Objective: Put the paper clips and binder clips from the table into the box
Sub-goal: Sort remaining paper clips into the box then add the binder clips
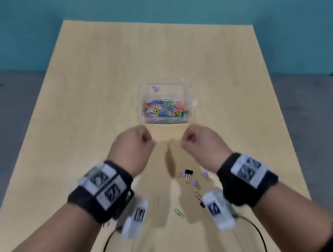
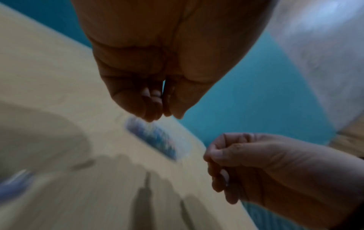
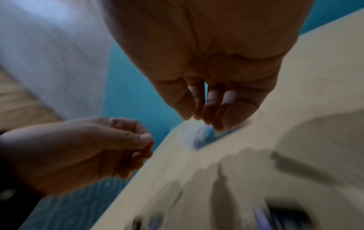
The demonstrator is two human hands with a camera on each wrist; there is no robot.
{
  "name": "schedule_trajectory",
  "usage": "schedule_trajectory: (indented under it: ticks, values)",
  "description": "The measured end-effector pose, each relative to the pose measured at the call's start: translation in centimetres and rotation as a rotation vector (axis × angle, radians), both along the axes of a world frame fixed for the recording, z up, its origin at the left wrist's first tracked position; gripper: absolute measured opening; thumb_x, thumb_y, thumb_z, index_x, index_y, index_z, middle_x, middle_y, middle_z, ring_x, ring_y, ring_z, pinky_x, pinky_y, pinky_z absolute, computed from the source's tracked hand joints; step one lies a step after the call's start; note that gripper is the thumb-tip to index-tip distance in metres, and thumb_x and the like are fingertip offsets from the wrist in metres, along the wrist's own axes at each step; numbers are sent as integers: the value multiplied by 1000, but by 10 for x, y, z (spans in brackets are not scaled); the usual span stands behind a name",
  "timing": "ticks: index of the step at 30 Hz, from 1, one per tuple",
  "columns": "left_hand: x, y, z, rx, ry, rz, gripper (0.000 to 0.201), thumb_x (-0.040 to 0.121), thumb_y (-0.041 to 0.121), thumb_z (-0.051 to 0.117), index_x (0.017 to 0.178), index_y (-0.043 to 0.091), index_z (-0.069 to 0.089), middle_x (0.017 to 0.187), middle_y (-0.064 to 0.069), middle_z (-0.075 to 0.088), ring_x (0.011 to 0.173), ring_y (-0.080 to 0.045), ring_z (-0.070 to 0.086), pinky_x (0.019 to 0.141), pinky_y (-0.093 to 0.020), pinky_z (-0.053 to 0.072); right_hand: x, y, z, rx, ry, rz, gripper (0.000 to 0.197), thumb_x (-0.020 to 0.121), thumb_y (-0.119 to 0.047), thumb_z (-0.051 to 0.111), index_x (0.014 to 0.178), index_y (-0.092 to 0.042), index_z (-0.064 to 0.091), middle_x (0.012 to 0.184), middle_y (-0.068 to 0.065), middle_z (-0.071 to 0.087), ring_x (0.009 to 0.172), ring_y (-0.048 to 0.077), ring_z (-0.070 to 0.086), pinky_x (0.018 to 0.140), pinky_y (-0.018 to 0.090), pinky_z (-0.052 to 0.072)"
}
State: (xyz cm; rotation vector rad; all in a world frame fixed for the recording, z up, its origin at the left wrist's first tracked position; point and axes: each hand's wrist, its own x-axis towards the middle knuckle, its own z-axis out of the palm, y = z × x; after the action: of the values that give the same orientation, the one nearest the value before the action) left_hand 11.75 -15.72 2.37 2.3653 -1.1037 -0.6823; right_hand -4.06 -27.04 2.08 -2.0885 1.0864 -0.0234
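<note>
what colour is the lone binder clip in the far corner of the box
Light purple; the binder clip in the clear box shows best in the head view.

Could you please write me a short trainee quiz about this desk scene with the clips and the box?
1. True or false: the clear plastic box already holds a heap of coloured paper clips.
2. Which lies nearest the table's near edge? A) green paper clip B) large black binder clip C) lilac binder clip in the box
3. Fill in: both hands, left and right, hover over the light wooden table, between the loose clips and the ____.

Key: 1 true; 2 A; 3 box.
</note>
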Motion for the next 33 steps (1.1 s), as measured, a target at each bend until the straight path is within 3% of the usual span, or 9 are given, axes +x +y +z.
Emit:
schedule_trajectory:
  ticks: [4,9,14,16,19,22,26,30,33]
  values:
    - [-61,69,-35,317,91,-141,24,83,40,58,72,22,47,75,6,52,67,-14,50,57,-30,34,-50,91,-25,94,292,315,6,86,-24,50,88,-21,47,88,-4,52,78,20,49,65,33,39]
    - [-93,91,-55,259,-61,-137,23,89,27,55,81,24,34,86,6,39,73,-14,38,64,-25,30,-66,133,-53,-88,289,330,18,87,-10,51,102,-18,47,109,2,48,99,23,47,82,28,37]
    - [-97,93,-64,210,-71,-186,17,89,10,47,84,24,38,97,2,47,81,-15,40,67,-24,30,-63,136,-55,-106,300,341,36,73,6,42,103,-13,48,112,7,45,102,27,42,82,28,29]
    - [-97,94,-63,232,-94,-274,17,82,6,51,86,22,45,93,2,49,81,-16,46,67,-22,30,-65,137,-57,-127,265,375,39,69,7,43,102,-14,49,108,7,50,100,28,45,84,31,36]
    - [-100,96,-57,221,-98,-388,31,65,0,62,78,22,46,77,3,51,65,-15,47,57,-22,28,-67,136,-55,-115,215,437,44,70,8,45,105,-17,49,102,4,53,92,24,48,79,31,41]
    - [-82,80,-54,183,-47,-250,21,82,1,42,86,21,47,82,1,51,74,-22,50,63,-29,36,-51,106,-44,-15,185,310,31,83,1,41,103,-20,52,97,0,49,80,20,46,69,29,34]
    - [-19,14,-42,33,-50,-8,20,83,9,50,94,17,64,98,-11,65,90,-31,60,76,-33,46,-1,27,-27,-30,52,49,17,77,-4,50,82,-16,62,89,7,62,81,29,59,71,32,46]
    - [29,-58,-12,-81,-60,65,17,80,8,53,88,15,66,90,-10,68,86,-29,60,68,-29,41,50,-42,-3,-40,-107,-181,10,78,-7,55,75,-13,62,69,1,60,70,24,58,64,31,46]
    - [41,-80,-2,-134,52,86,12,78,9,59,82,18,65,75,0,63,78,-24,59,64,-27,41,68,-64,3,74,-179,-245,14,75,-5,54,70,-18,59,63,1,61,63,24,59,67,41,56]
